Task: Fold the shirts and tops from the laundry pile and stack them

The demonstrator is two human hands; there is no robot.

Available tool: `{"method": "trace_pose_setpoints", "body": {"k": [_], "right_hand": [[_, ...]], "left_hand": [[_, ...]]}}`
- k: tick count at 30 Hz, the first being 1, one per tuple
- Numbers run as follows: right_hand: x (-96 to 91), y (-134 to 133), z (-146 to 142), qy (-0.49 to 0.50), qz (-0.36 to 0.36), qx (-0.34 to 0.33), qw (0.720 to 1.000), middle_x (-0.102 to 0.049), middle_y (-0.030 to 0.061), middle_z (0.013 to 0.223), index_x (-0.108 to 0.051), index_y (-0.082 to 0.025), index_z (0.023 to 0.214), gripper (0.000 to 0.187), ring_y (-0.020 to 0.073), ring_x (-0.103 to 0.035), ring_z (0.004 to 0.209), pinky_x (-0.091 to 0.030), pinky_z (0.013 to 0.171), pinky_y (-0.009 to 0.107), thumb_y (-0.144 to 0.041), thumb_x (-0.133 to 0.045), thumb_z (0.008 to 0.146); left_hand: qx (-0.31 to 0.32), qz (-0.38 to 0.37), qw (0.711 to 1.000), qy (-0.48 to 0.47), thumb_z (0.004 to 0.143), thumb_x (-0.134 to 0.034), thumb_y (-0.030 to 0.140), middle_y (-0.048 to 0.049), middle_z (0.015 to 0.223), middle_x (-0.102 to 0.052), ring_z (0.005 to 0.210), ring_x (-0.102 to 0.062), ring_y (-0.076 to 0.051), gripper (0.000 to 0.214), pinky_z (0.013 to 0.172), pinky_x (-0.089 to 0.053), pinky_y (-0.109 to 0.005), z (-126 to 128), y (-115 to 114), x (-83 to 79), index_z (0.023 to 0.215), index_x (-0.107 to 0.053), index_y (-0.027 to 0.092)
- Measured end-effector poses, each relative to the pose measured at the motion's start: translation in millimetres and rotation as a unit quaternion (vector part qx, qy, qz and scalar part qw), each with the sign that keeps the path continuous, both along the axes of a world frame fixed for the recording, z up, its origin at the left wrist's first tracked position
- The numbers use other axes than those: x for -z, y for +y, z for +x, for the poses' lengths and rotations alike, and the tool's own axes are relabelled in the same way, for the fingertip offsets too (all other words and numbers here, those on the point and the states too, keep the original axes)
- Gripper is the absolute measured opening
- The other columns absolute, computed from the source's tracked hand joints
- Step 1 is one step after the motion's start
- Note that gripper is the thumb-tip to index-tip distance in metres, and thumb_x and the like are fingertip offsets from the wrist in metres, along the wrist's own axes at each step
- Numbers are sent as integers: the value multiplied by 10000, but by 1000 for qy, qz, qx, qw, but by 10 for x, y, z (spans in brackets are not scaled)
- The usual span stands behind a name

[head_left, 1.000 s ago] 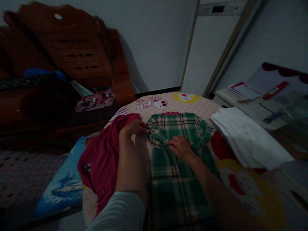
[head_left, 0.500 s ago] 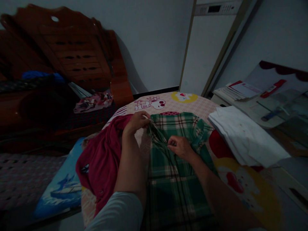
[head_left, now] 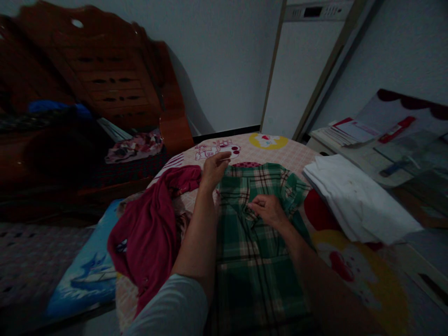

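A green plaid shirt (head_left: 241,275) lies spread on the round table, its folded upper part away from me. My left hand (head_left: 214,170) is over the shirt's upper left corner, fingers stretched out with nothing between them. Near the middle of the upper part, my right hand (head_left: 269,209) has its thumb and fingers pinched together on a bunched bit of the shirt's cloth. Left of my left forearm lies a crumpled dark red garment (head_left: 150,233).
A patterned cloth (head_left: 301,144) covers the table. Folded white cloth (head_left: 360,200) lies at its right edge, by a side stand with papers (head_left: 353,130). To the left are a wooden bench (head_left: 112,70) and a blue cushion (head_left: 87,270).
My left hand has let go of the shirt's edge and moved slightly right and up, its fingers straightening. The folded cloth now lies flatter. My right hand has shifted slightly right.
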State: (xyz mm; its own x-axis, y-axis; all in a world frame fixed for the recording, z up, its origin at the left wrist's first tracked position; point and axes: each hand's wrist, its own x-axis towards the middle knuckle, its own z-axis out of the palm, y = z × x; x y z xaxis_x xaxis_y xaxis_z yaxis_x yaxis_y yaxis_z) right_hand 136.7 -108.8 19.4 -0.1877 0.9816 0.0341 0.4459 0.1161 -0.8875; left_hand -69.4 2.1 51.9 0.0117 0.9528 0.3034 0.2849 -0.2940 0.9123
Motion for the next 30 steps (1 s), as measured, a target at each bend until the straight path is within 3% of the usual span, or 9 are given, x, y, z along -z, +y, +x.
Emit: {"method": "trace_pose_setpoints", "body": {"k": [4,7,12,15,18,23,30], "right_hand": [[19,9,-30,-15,43,33,998,-629,-13,587,-650,-204,682,143,141,-581,574,-401,534,228,-294,-600,781],[-53,-35,-14,-52,77,41,995,-650,-4,633,-659,-219,719,160,156,-599,614,-427,592,248,-298,-564,821],[-357,-58,35,-141,164,74,974,-708,45,803,-686,-223,830,192,190,-645,756,-445,706,277,-286,-513,889],[-452,48,53,-212,175,70,959,-719,57,846,-691,-226,857,183,203,-648,802,-439,732,284,-249,-513,893],[-407,182,93,-298,161,66,939,-723,73,878,-692,-219,872,183,213,-645,823,-426,733,292,-222,-511,899],[-267,316,151,-412,113,66,902,-704,112,839,-682,-191,836,247,231,-639,791,-409,698,307,-244,-464,939],[-156,624,-156,-387,137,43,911,-641,149,1102,-650,-149,1080,267,239,-582,1033,-421,894,332,-212,-419,961]], "left_hand": [[-192,-51,979,53,759,-502,184,-90,1015,-738,876,-702,-184,378,781,-544,-286,-430,66,183,1076,-703,137],[-261,-100,952,123,748,-540,219,-82,941,-751,851,-699,-199,326,755,-530,-281,-575,45,272,1005,-730,154],[-222,-168,921,271,765,-582,271,-112,809,-749,861,-695,-283,194,780,-512,-345,-495,-20,264,802,-742,167],[-191,-206,903,326,809,-560,377,-158,744,-727,863,-694,-331,287,776,-509,-378,-445,-26,240,678,-708,169],[-158,-232,897,342,817,-549,456,-159,668,-699,825,-699,-334,368,763,-507,-374,-450,-15,239,599,-674,187],[-132,-212,916,314,795,-570,402,-95,531,-651,702,-689,-287,312,679,-510,-338,-490,1,262,562,-656,214],[-131,-238,906,323,812,-531,432,-70,567,-662,718,-688,-248,326,674,-494,-290,-498,-25,192,645,-686,199]]}}
